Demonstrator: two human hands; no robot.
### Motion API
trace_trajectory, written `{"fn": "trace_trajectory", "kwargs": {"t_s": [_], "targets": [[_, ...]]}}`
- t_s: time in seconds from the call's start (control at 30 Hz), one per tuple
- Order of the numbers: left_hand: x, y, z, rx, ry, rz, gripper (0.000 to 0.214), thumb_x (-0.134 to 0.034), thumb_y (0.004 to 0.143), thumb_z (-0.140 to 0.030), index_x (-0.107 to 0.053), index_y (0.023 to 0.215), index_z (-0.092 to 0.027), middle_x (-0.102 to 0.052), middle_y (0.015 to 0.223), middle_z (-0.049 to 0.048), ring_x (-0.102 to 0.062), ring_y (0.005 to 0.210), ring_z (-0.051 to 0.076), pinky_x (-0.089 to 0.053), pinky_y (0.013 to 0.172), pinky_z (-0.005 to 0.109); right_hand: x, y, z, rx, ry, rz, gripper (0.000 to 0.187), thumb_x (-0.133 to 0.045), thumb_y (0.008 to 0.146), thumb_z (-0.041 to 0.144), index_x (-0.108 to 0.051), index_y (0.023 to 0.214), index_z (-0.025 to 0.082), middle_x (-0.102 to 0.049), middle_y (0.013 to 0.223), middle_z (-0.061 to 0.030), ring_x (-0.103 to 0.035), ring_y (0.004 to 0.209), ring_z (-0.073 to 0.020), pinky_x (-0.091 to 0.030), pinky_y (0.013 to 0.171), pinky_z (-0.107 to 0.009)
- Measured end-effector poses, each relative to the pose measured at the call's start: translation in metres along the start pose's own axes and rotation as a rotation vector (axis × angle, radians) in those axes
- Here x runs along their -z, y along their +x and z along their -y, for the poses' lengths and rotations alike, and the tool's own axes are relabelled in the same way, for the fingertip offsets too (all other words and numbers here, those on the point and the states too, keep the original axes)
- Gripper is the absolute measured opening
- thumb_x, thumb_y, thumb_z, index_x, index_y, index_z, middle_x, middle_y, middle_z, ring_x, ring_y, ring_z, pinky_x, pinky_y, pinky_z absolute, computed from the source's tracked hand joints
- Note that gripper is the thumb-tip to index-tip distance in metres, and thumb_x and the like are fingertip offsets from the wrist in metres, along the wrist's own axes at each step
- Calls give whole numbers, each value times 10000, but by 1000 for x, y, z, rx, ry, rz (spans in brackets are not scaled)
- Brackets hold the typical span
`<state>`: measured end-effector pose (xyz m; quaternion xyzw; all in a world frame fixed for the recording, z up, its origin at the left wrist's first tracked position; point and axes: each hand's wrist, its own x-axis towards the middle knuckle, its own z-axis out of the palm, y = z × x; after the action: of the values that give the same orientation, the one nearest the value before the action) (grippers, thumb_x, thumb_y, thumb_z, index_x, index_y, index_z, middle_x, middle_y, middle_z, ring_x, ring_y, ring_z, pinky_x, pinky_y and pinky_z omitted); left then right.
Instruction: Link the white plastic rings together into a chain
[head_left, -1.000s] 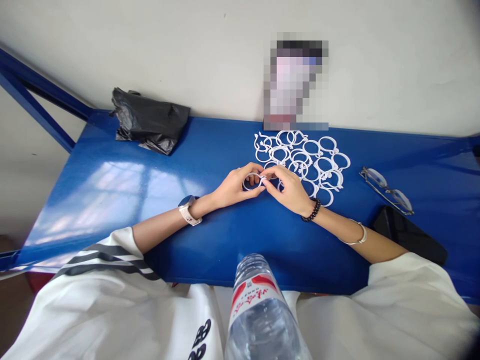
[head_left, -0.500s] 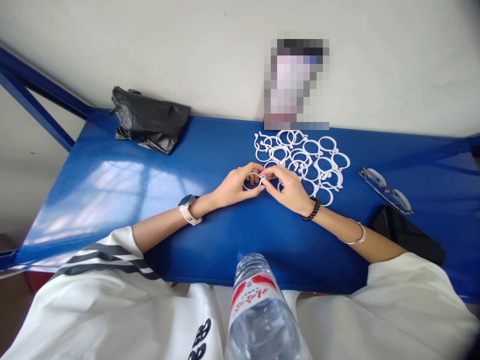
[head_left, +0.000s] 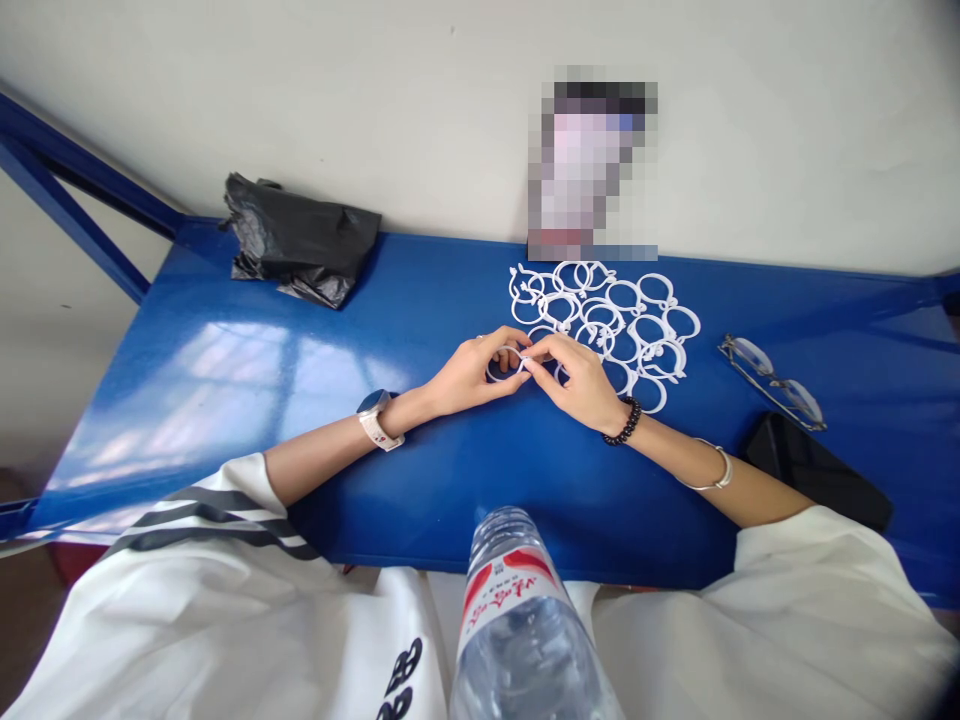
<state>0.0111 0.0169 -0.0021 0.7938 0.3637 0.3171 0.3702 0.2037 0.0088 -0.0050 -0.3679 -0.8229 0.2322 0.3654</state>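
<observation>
Both my hands meet over the blue table (head_left: 225, 380), pinching one white plastic ring (head_left: 504, 364) between them. My left hand (head_left: 472, 373) wraps the ring's left side with thumb and fingers closed. My right hand (head_left: 581, 380) pinches the ring's right end, fingers bent. Just beyond my right hand lies a pile of several white rings (head_left: 607, 315), partly linked and overlapping. A watch sits on my left wrist, a dark bead bracelet and a thin bangle on my right.
A crumpled black plastic bag (head_left: 300, 245) lies at the back left. Glasses (head_left: 772, 380) and a black phone (head_left: 817, 470) rest at the right. A water bottle (head_left: 517, 620) stands close below me. A blurred object (head_left: 592, 165) leans on the wall.
Hardly anything differs; my fingers shift slightly on the ring, and both hands stay in the same place.
</observation>
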Motion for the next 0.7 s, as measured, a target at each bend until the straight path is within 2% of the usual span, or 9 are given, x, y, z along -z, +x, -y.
{"fn": "trace_trajectory", "kwargs": {"t_s": [0.33, 0.47, 0.57, 0.7], "targets": [[0, 0, 0, -6, -10, 19, 279, -601, 859, -332, -528, 1074, -171, -655, 848, 5, -611, 694, 102, -506, 674, 212, 1, 0, 2, 15, 23, -3, 157, -486, 962, 261, -588, 854, 210, -663, 783, -29, -615, 740, -177, -497, 706, -319], [-1, -1, 1, -15, -10, 7, 272, -598, 868, -331, -534, 1074, -166, -655, 878, 14, -607, 698, 100, -502, 670, 208, 1, 0, 2, -6, 31, -9, 105, -513, 947, 234, -589, 878, 215, -666, 799, -19, -625, 761, -168, -508, 724, -308], [0, 0, 1, -42, 11, -11, 240, -595, 873, -301, -544, 1061, -161, -651, 901, 23, -601, 716, 100, -499, 678, 206, 1, 1, 2, -24, 29, -30, 51, -539, 928, 221, -588, 916, 215, -661, 821, -14, -623, 757, -160, -515, 719, -297], [0, 0, 2, -62, 59, -38, 205, -586, 870, -235, -549, 1058, -163, -644, 939, 34, -596, 758, 110, -498, 711, 221, 1, 2, 1, -35, 13, -38, 83, -517, 922, 196, -582, 968, 222, -665, 868, -23, -630, 777, -168, -526, 737, -312]]}}
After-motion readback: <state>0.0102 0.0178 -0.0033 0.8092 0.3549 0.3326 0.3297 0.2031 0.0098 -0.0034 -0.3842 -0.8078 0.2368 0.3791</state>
